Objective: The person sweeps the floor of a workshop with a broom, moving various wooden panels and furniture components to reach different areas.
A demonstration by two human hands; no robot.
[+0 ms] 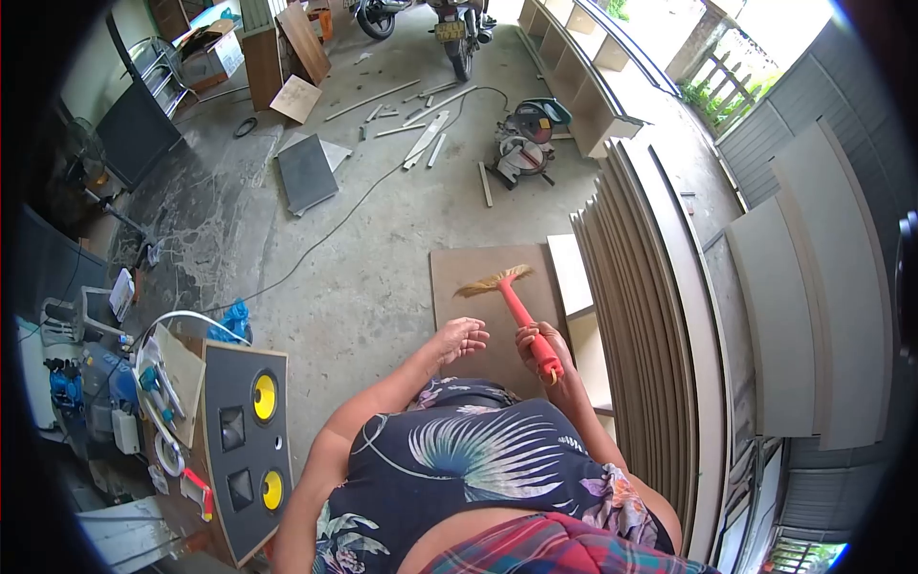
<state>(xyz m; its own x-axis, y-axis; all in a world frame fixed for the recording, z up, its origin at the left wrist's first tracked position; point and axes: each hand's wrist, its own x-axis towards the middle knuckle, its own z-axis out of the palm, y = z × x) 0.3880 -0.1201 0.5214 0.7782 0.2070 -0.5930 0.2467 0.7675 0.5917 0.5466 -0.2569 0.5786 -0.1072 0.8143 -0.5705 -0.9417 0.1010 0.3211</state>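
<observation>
Right now the right hand (540, 346) is closed around the red handle of a brush (516, 304), which slants up and away so its straw-coloured bristles sit over a brown board (459, 287) lying flat on the concrete floor (363, 258). Just beside it, the left hand (461, 338) is empty, fingers loosely curled, hovering above the same board. Upright panels (650, 316) lean in a row to the right; a speaker (244, 430) with yellow cones lies to the left.
</observation>
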